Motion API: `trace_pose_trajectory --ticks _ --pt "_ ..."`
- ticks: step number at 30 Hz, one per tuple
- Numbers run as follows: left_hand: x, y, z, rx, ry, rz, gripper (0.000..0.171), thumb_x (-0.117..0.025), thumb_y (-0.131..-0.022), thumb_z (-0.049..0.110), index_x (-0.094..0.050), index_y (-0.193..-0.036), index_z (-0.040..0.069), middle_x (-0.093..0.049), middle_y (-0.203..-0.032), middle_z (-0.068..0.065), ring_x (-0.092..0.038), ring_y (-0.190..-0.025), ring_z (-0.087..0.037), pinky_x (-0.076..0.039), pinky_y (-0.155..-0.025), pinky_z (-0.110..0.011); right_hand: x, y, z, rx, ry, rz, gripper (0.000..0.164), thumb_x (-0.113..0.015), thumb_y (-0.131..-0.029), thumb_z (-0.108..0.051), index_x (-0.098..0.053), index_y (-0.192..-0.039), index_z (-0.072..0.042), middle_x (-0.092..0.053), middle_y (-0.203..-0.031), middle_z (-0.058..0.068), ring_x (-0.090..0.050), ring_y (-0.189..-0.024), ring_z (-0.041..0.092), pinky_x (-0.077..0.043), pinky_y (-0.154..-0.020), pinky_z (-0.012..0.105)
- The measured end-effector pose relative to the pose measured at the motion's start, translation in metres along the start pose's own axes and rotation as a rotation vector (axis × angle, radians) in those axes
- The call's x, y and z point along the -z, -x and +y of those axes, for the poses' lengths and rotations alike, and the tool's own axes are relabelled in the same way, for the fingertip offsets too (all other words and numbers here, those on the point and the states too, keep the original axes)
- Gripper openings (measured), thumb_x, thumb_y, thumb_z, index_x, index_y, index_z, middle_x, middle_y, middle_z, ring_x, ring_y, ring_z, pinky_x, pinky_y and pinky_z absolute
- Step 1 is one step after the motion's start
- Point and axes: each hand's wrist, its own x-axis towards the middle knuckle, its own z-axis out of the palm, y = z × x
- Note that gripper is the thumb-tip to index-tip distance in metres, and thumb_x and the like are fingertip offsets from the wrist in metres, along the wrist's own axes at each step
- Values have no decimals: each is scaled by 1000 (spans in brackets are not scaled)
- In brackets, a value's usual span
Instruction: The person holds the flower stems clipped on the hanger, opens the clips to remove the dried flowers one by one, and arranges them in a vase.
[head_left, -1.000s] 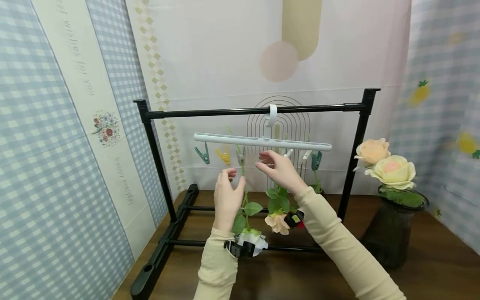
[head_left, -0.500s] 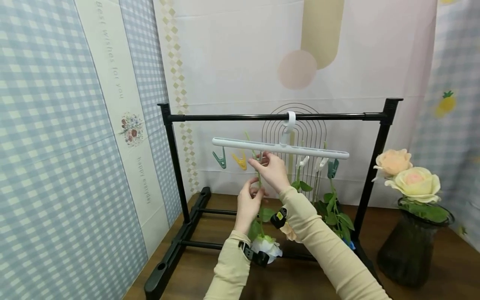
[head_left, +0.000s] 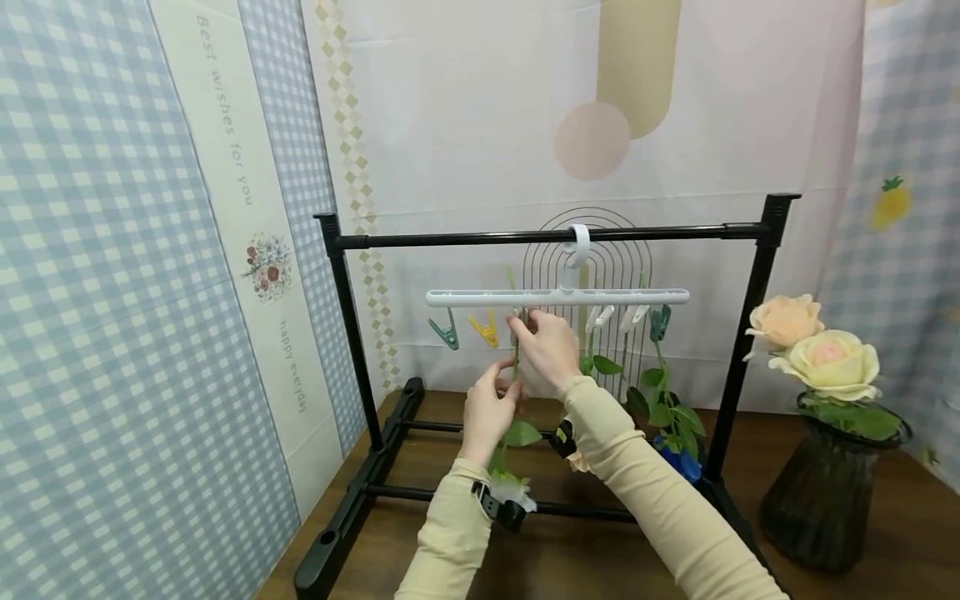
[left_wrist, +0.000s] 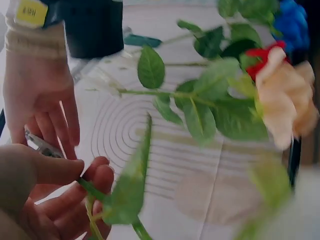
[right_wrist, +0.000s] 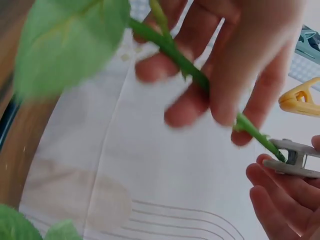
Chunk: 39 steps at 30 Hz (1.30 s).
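A white rose (head_left: 516,495) hangs head down, its green stem (right_wrist: 250,129) running up toward a pale hanger (head_left: 480,297). My left hand (head_left: 487,414) pinches the stem between thumb and fingers, below my right hand (head_left: 550,346). The right hand holds a grey clothespin (right_wrist: 296,158) under the hanger's bar, and the stem's end lies at its jaws; whether they bite on it I cannot tell. In the left wrist view a leaf (left_wrist: 127,192) sits beside the left fingers. Left of the hands dangle a yellow clothespin (head_left: 485,328) and a green clothespin (head_left: 446,332), both without flowers.
The hanger hooks over a black rack (head_left: 450,239) on a brown table (head_left: 555,558). White clothespins (head_left: 600,317) and a dark green clothespin (head_left: 660,323) bear other flowers, including a blue one (head_left: 678,460) and a peach rose (left_wrist: 285,97). At right stands a dark vase (head_left: 821,492) with roses.
Both hands have come to the white rose's stem and its grey clothespin; a second ago they were apart from them. The hanger has swung slightly, and the head view has shifted.
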Motion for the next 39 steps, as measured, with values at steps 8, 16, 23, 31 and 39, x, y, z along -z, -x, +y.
trace_pose_trajectory --ticks 8,16,23,31,39 --pt "12 7 -10 -27 -383 10 30 -64 -92 16 -68 -121 24 -76 -87 -1 -55 -49 -16 -35 -45 -27 10 9 9 30 144 37 47 -56 -94 -40 -42 -58 -14 -44 -54 1 -35 -46 13 -27 -45 24" --pt "32 14 -22 -71 -558 100 32 -65 -85 3 -76 -107 23 -77 -94 -4 -65 -60 -27 -41 -46 -33 9 8 5 60 133 12 43 -62 -89 -42 -53 -60 -12 -59 -57 4 -45 -47 13 -31 -44 22" --pt "41 21 -13 -140 -637 102 35 -63 -83 -3 -78 -104 22 -74 -88 -5 -62 -59 -25 -39 -45 -29 15 19 6 71 126 -6 38 -63 -90 -44 -62 -78 -9 -71 -72 8 -57 -53 17 -36 -47 22" --pt "47 32 8 -140 -758 66 42 -64 -80 -6 -77 -105 26 -71 -87 -2 -62 -66 -24 -46 -65 -36 28 52 6 133 106 -20 30 -65 -91 -35 -69 -102 -7 -75 -88 5 -70 -73 18 -51 -59 28" --pt "44 46 23 -216 -801 -18 45 -65 -75 -8 -78 -103 25 -68 -85 -3 -62 -69 -23 -47 -69 -37 24 92 5 512 218 51 18 -72 -83 -8 -69 -100 -3 -73 -92 8 -69 -81 20 -56 -67 29"
